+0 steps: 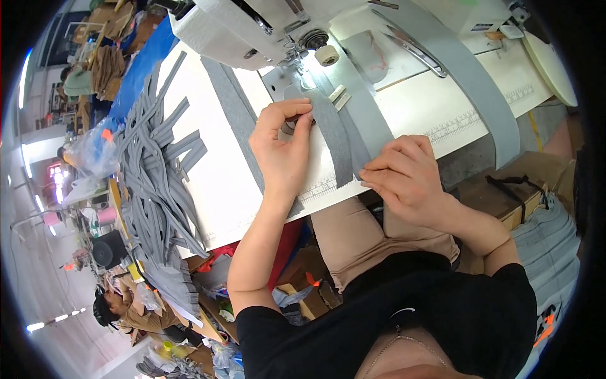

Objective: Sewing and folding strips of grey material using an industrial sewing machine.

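Observation:
A white sewing machine (230, 31) stands at the far side of the table, its lamp lit over the needle area. A dark grey fabric strip (333, 136) runs from beside the presser foot toward me. At its left edge my left hand (282, 145) is closed, thumb and forefinger nearly together; what lies between them is hard to see. With its fingertips my right hand (407, 180) pinches the near end of the grey fabric, by the table's front edge. A paler grey strip (369, 110) lies under and to the right of it.
Many narrow grey strips (158, 164) are heaped on the left of the white table (221, 215). Metal tweezers (416, 52) lie right of the machine. A long grey band (486, 107) hangs over the front edge. Folded grey fabric (546, 243) is at the right; another person (136, 306) sits far left.

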A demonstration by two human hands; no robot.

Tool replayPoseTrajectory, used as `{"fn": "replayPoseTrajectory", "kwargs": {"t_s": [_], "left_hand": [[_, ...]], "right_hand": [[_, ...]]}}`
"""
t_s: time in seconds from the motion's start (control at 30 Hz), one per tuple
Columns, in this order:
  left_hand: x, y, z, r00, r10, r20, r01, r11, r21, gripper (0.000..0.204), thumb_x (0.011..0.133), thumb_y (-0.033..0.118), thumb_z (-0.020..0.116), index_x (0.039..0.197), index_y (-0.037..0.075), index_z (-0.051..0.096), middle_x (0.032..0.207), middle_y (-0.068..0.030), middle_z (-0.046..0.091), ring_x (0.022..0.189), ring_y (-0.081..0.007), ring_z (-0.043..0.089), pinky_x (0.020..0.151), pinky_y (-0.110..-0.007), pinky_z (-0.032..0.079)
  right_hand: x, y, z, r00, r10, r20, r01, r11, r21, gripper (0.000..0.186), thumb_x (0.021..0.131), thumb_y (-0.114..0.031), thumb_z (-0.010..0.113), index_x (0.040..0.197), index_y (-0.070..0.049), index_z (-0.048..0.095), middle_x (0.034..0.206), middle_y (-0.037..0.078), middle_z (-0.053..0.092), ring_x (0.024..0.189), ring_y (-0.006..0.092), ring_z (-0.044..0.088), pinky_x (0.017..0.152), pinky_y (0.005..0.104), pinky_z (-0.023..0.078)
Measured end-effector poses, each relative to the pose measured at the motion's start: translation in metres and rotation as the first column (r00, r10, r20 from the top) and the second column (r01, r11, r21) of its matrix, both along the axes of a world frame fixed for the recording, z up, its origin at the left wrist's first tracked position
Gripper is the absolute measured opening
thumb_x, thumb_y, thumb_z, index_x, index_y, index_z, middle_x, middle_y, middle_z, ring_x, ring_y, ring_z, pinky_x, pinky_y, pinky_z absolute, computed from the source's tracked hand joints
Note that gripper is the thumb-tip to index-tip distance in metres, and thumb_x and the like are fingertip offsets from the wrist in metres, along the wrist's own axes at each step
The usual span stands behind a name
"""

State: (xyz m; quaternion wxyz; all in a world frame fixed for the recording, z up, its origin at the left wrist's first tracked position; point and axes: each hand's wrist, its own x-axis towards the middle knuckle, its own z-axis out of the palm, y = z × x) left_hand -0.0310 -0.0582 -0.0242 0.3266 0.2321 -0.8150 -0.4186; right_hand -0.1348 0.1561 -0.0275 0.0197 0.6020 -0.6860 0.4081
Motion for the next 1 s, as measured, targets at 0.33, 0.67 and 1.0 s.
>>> {"fn": "replayPoseTrajectory", "kwargs": {"t_s": [0.33,0.67,1.0], "left_hand": [[-0.009,0.006,0.008,0.996,0.090,-0.028,-0.091,0.995,-0.040,0.015,0.085,-0.005,0.074,0.095,0.004,0.080,0.099,-0.0076,0.077,0.082,-0.0168,0.070,0.072,-0.029,0.055],[-0.006,-0.001,0.007,0.998,0.053,0.041,-0.051,0.997,-0.050,0.021,0.086,-0.008,0.071,0.102,0.003,0.081,0.102,-0.0089,0.077,0.092,-0.0144,0.071,0.085,-0.026,0.054],[-0.007,-0.004,0.004,0.998,0.034,0.062,-0.029,0.997,-0.071,0.023,0.087,-0.009,0.071,0.103,0.004,0.082,0.100,-0.0075,0.076,0.089,-0.0125,0.068,0.081,-0.025,0.053]], "right_hand": [[-0.013,-0.004,0.003,1.000,-0.001,0.011,0.001,1.000,0.019,0.016,0.076,-0.011,0.081,0.091,-0.010,0.077,0.093,-0.003,0.068,0.091,0.0197,0.060,0.087,0.0369,0.040],[-0.020,-0.029,0.008,0.999,0.030,-0.019,-0.030,1.000,0.009,0.011,0.077,-0.010,0.078,0.086,-0.010,0.073,0.087,-0.001,0.062,0.090,0.0197,0.058,0.086,0.0373,0.040],[-0.028,-0.055,0.008,0.996,0.016,-0.090,-0.016,1.000,-0.002,0.006,0.078,-0.009,0.073,0.083,-0.009,0.071,0.088,-0.001,0.060,0.093,0.0203,0.058,0.086,0.0374,0.041]]}}
